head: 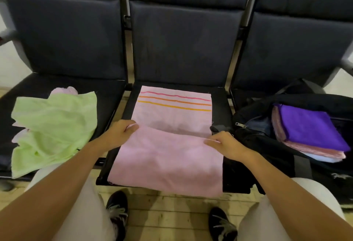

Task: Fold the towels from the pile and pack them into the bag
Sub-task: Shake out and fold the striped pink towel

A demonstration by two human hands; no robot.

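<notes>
- The pink towel [168,156] is lying on the middle seat [219,105], its near edge lifted.
- The left hand [119,133] and the right hand [222,142] are each pinching one corner of that edge.
- The step in hand looks like the first fold, toward the stripes.
- Next, the corners are needing to meet the far edge evenly.
- The green towel [55,126] is waiting on the left; the bag [267,145], at the right, is already holding folded towels [311,128].

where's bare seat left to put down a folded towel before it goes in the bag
Little. A bare strip of the middle seat lies right of the pink towel, which both the left hand and right hand grip. The green towel crowds the left seat; the bag, topped by a purple towel, fills the right.
</notes>
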